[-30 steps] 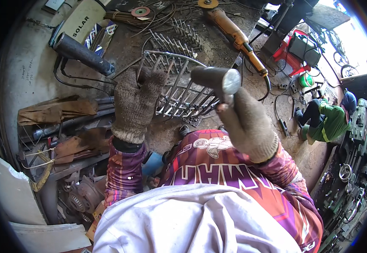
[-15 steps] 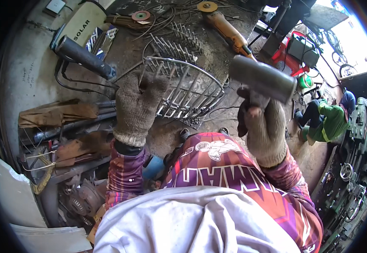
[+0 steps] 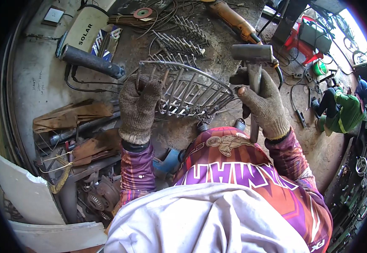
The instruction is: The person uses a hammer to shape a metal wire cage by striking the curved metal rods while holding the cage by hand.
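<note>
My left hand (image 3: pixel 137 111), in a grey-brown knit glove, is closed around the left end of a welded metal-rod rack (image 3: pixel 182 65). This rack has a curved top bar and several parallel rods, and it is held tilted above the floor. My right hand (image 3: pixel 270 105), gloved alike, has its fingers wrapped round the handle of a hammer (image 3: pixel 252 52). The thick cylindrical hammer head stands beyond the hand, to the right of the rack and apart from it. Part of the handle shows below the fist.
Rows of upright metal rods (image 3: pixel 179 46) stand beyond the rack. An orange angle grinder (image 3: pixel 234 21) lies at the far side. A dark pipe (image 3: pixel 92 61) lies at left, above rusty scrap (image 3: pixel 73 116). A person in green (image 3: pixel 343 109) crouches at right beside machinery.
The hammer head has moved farther from me and slightly left, and its handle is now plainly visible. My left hand keeps its hold on the rack. The whole view has shifted slightly.
</note>
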### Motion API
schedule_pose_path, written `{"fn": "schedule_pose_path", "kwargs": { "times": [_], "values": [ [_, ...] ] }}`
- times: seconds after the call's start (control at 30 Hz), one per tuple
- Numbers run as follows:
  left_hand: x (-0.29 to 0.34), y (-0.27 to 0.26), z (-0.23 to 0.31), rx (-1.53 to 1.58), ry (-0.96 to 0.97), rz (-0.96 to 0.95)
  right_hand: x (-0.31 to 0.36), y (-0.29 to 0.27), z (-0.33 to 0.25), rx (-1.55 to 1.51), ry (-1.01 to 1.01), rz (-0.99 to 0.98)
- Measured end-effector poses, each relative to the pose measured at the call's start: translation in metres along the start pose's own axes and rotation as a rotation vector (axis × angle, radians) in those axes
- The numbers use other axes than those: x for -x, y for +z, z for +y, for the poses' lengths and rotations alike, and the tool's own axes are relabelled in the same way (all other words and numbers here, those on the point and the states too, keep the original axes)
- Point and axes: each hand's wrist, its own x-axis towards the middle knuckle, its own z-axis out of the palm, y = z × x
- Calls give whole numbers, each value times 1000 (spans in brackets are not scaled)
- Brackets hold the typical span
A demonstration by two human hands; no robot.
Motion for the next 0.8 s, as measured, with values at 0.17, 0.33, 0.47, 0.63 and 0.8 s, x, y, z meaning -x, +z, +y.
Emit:
{"fn": "schedule_pose_path", "kwargs": {
  "times": [0.17,0.33,0.47,0.63,0.8],
  "values": [
    [1,3,1,109,-53,18,-10,3,13,11,-24,-123],
    [1,3,1,81,-78,33,-13,8,2,36,109,-153],
    [0,7,4,83,-67,14,-15,8,7,-35,93,-156],
    [-2,6,11,44,-71,-18,-17,9,5,-30,109,-133],
    [0,5,-10,17,-24,27,-20,4,9,-25,62,-95]
  ]
}}
